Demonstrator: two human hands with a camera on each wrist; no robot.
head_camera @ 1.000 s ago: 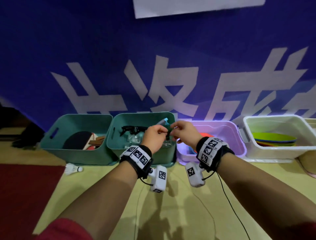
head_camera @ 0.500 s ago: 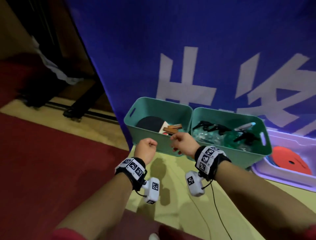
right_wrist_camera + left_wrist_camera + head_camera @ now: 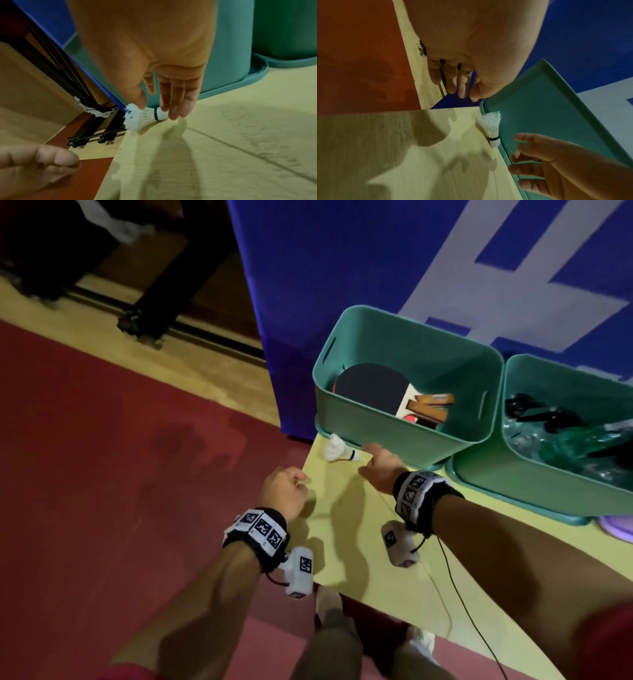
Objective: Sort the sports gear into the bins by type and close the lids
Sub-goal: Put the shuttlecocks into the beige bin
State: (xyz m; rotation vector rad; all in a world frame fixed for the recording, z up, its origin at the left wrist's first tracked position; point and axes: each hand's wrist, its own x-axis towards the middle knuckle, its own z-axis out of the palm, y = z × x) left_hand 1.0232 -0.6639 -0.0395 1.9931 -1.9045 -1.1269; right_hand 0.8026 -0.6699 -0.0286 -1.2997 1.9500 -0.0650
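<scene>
A white shuttlecock (image 3: pixel 337 453) (image 3: pixel 491 125) (image 3: pixel 144 117) lies on its side on the yellow floor, against the front corner of the left green bin (image 3: pixel 394 436). My right hand (image 3: pixel 371 451) (image 3: pixel 154 106) (image 3: pixel 518 148) hovers just over its cork end, thumb and fingers spread and nearly straight; I cannot tell whether they touch it. My left hand (image 3: pixel 294 479) (image 3: pixel 462 92) hangs to the left with its fingers curled, holding nothing. Table tennis paddles (image 3: pixel 373 385) lie in the left bin. The second green bin (image 3: pixel 534 484) holds dark goggles (image 3: pixel 534 409) and clear wrapping.
Behind the bins hangs a blue banner (image 3: pixel 342 268). A red mat (image 3: pixel 102 474) borders the yellow floor on the left. Black stand feet (image 3: pixel 144 326) sit at the back left. The corner of a purple bin (image 3: pixel 616 529) shows at the right edge. Both green bins have no lid on.
The view has swung left and down. Both hands left the second green bin and dropped toward the floor; the right hand opened over the shuttlecock, the left stayed curled.
</scene>
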